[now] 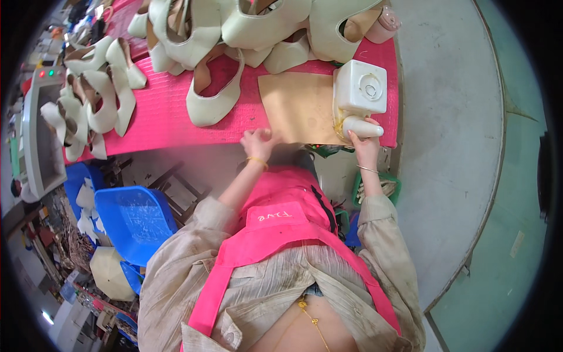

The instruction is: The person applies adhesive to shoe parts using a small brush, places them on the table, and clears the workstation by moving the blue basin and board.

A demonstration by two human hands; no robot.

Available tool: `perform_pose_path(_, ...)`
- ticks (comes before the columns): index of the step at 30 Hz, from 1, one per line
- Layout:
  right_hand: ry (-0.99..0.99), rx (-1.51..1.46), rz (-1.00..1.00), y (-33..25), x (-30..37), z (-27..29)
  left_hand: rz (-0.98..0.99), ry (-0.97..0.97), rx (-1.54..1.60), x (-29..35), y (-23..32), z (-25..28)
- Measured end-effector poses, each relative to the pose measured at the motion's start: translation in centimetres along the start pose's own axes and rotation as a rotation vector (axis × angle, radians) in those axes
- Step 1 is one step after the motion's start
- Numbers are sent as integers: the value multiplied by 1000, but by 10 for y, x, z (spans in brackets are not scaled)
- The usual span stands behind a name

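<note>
My right hand (366, 144) is closed around a small white bottle with a rounded end (359, 127), at the right end of the pink table. Directly behind the bottle stands a square white plastic container (359, 88) with yellowish residue along its side. My left hand (258, 144) is at the table's front edge, fingers curled in and slightly blurred; what they hold, if anything, is hidden. A tan sheet (296, 105) lies between my hands. Behind my left hand, a pale green strapped shoe (214, 102) rests on the pink tabletop (161, 111).
More pale shoes are heaped at the back (267, 26) and along the left (99, 97). A clear-lidded pink jar (384, 24) stands at the back right corner. Blue plastic chairs (135, 220) are at my left, and a green basket (388, 186) sits below the table's right end.
</note>
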State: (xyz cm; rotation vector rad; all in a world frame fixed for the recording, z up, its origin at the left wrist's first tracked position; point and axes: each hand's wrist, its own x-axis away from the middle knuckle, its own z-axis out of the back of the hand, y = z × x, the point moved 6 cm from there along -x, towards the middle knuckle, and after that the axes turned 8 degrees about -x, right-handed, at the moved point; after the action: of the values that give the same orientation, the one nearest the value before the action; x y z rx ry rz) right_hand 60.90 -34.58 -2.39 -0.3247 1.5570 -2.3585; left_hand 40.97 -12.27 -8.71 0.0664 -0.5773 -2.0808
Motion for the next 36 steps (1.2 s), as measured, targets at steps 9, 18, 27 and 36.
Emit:
perform_pose_path(9, -73, -84, 127, 8, -1, 12, 495, -548, 1698, 41, 51, -8)
perform_pose_path(18, -436, -285, -347, -39, 53, 66, 650, 464, 1384, 182, -60, 82)
perform_pose_path(27, -1300, 357, -11, -30, 179, -93, 955, 1218, 1396, 451, -249, 64)
perform_pose_path(36, -1420, 934, -107, 372, 184, -330, 1461, 1070, 1397, 498, -284, -141)
